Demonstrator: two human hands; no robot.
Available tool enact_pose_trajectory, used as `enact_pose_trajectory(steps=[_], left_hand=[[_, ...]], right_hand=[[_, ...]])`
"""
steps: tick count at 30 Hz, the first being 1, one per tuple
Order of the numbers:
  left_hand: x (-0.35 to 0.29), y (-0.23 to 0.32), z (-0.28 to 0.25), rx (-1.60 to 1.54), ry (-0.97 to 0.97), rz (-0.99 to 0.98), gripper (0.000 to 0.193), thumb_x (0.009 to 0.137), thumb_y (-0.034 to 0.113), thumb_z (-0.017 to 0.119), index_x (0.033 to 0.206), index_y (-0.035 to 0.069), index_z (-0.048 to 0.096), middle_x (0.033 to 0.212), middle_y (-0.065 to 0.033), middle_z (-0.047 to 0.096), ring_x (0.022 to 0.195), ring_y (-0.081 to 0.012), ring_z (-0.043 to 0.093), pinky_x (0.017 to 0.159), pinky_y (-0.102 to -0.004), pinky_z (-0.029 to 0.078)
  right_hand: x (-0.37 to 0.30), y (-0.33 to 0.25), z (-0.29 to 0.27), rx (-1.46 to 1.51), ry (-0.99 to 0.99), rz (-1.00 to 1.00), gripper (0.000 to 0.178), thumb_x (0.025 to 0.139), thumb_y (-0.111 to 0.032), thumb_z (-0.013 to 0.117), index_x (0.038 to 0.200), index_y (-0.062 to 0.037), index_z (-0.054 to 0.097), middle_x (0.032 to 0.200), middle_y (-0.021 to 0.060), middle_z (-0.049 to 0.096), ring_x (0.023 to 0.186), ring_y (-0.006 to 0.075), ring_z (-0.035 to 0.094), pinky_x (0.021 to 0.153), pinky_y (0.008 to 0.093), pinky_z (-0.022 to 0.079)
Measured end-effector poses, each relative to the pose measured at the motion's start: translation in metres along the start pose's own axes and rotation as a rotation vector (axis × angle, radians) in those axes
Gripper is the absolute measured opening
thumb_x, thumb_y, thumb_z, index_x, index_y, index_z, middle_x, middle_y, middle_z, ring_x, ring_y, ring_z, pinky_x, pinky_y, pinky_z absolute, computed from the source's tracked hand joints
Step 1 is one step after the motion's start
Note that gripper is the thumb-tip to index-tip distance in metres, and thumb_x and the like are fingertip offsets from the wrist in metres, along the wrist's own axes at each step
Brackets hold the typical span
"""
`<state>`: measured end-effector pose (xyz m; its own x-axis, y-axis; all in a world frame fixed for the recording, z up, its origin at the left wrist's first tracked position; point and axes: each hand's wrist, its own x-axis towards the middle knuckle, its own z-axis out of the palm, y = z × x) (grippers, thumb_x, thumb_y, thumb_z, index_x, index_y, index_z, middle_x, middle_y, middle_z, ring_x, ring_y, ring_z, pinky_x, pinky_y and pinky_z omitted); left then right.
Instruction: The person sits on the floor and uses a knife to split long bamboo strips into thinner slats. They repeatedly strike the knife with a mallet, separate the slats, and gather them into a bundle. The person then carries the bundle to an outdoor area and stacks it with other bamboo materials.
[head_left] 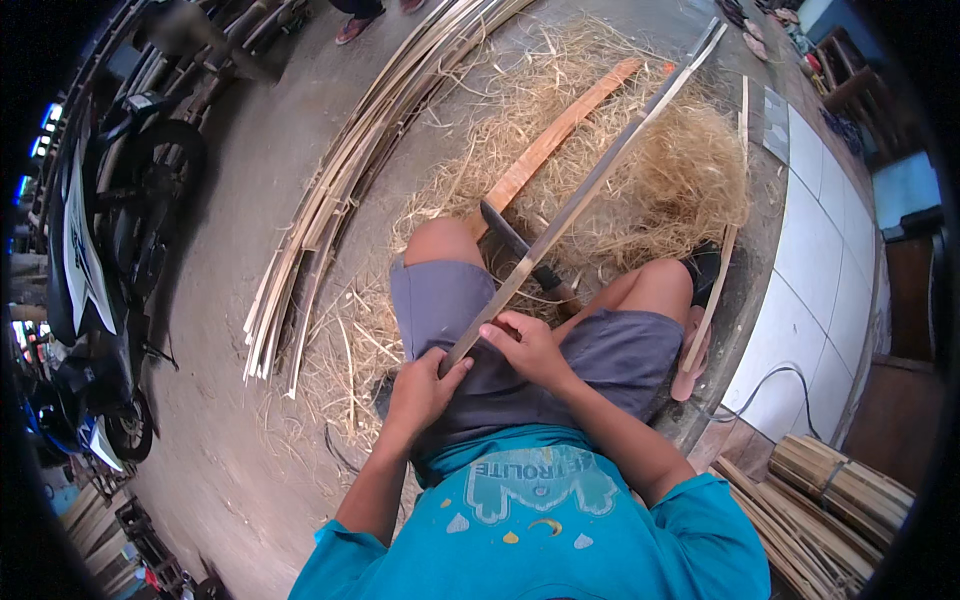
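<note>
My left hand [424,396] and right hand [532,352] grip the bamboo strip [600,174], aimed toward one o'clock; I'm probably positioning it, so the next move calls for steady alignment.

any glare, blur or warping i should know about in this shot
In the head view, fisheye warping curves the white tiles' outer line and blacks out the corners; in the head view, small bright patches glare at far left; in the head view, the long strip looks reasonably sharp.
</note>
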<state>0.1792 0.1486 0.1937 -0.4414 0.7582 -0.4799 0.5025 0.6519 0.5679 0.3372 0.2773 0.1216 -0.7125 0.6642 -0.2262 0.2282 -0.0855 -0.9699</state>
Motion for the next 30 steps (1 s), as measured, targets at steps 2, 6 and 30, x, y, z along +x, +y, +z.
enact_pose_trajectory(steps=[2, 6, 30], left_hand=[[-0.001, 0.001, -0.003, 0.004, -0.008, -0.009, 0.044, 0.092, 0.044, 0.070, 0.094, 0.001, 0.067, 0.073, -0.0199, 0.065, 0.065, -0.0328, 0.063, 0.064, -0.0425, 0.048], [0.000, 0.002, -0.007, -0.019, -0.017, -0.028, 0.043, 0.092, 0.043, 0.071, 0.094, 0.000, 0.068, 0.072, -0.0190, 0.064, 0.064, -0.0296, 0.060, 0.063, -0.0412, 0.047], [-0.001, -0.013, 0.012, 0.038, 0.109, 0.101, 0.044, 0.092, 0.043, 0.068, 0.085, 0.000, 0.064, 0.072, -0.0230, 0.065, 0.068, -0.0430, 0.065, 0.063, -0.0492, 0.049]], right_hand=[[0.006, 0.007, 0.007, 0.021, 0.069, -0.127, 0.020, 0.099, -0.019, 0.064, 0.102, -0.0003, 0.069, 0.067, -0.0046, 0.052, 0.065, 0.0062, 0.050, 0.061, 0.0232, 0.043], [0.006, 0.040, -0.015, 0.352, 0.313, -0.080, 0.016, 0.103, -0.016, 0.057, 0.095, -0.0052, 0.066, 0.066, -0.0044, 0.050, 0.060, 0.0023, 0.042, 0.053, 0.0197, 0.035], [0.048, 0.038, -0.070, 0.972, 0.539, 0.211, 0.055, 0.100, -0.036, 0.063, 0.146, -0.0245, 0.034, 0.102, 0.0041, 0.060, 0.084, 0.0140, 0.060, 0.074, 0.0306, 0.052]])
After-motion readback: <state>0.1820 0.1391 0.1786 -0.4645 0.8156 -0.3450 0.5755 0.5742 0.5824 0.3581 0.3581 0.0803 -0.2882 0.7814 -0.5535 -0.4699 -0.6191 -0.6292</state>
